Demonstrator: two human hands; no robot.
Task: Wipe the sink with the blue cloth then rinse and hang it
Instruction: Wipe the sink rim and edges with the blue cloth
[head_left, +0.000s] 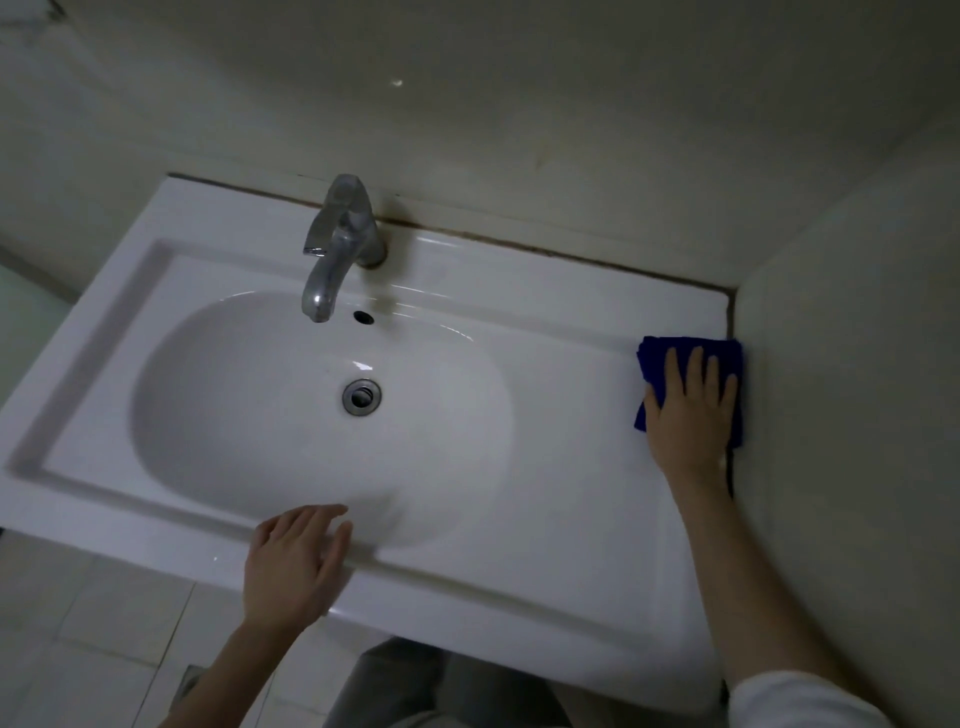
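Head view: right hand (688, 410) pressed flat, fingers spread, on folded blue cloth (655, 364) at white sink (545, 467) ledge's right end (against wall); left hand (291, 564) open, empty, over front rim.

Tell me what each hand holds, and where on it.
Right hand presses flat on the middle of the blue cloth, not gripping it. Left hand holds nothing.

The cloth (655, 364) under the fingers (696, 371) of the right hand (688, 421) was a deep, plain blue. The sink (545, 519) it lay on was glossy white, the faucet (340, 244) and drain ring (361, 397) dull silver. The wall (519, 104) was off-white, the floor tiles (104, 623) pale, the sleeve (795, 701) white.
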